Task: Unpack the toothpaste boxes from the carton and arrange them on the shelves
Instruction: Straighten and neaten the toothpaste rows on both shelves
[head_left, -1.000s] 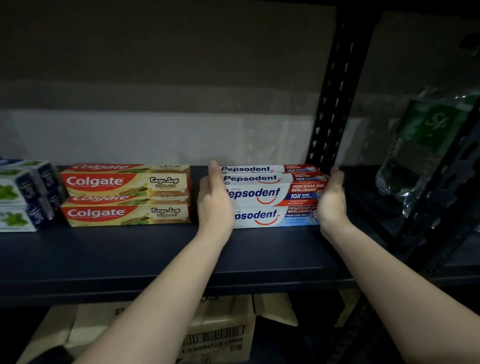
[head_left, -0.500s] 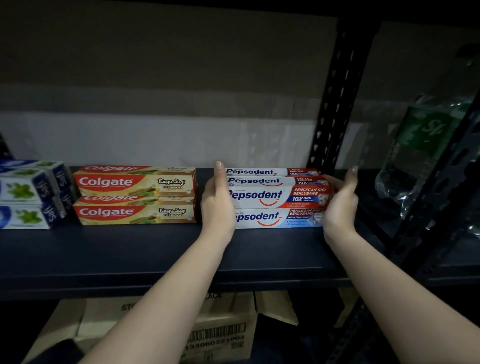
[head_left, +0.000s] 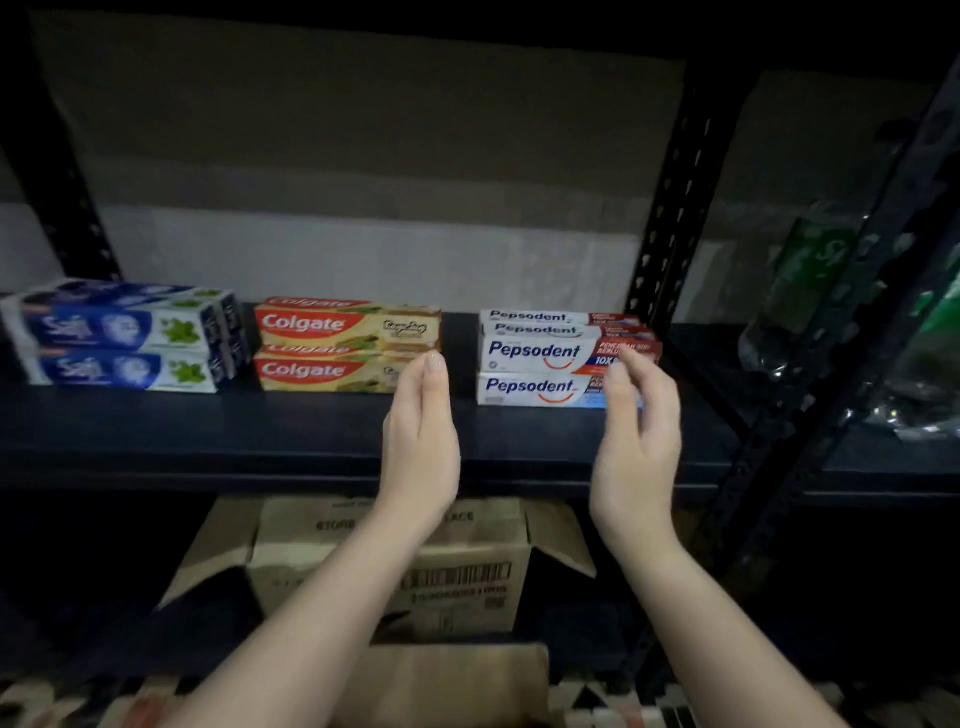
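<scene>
On the dark shelf (head_left: 311, 441) lie three stacks of toothpaste boxes: blue and white Saji boxes (head_left: 124, 338) at the left, Colgate boxes (head_left: 337, 345) in the middle, Pepsodent boxes (head_left: 545, 358) at the right. My left hand (head_left: 421, 441) hovers in front of the gap between the Colgate and Pepsodent stacks, fingers straight, holding nothing. My right hand (head_left: 639, 436) is in front of the right end of the Pepsodent stack, fingers loosely bent, empty. An open brown carton (head_left: 457, 566) stands below the shelf; its inside is hidden.
A black perforated upright (head_left: 670, 208) rises just right of the Pepsodent stack. Wrapped green bottles (head_left: 815, 291) fill the neighbouring bay at the right. A second cardboard flap (head_left: 447, 680) lies near the bottom edge. A pale wall backs the shelf.
Both hands have let go of the ends of the Pepsodent stack and pulled back toward me. The view has shifted, showing more of the Saji boxes and the carton.
</scene>
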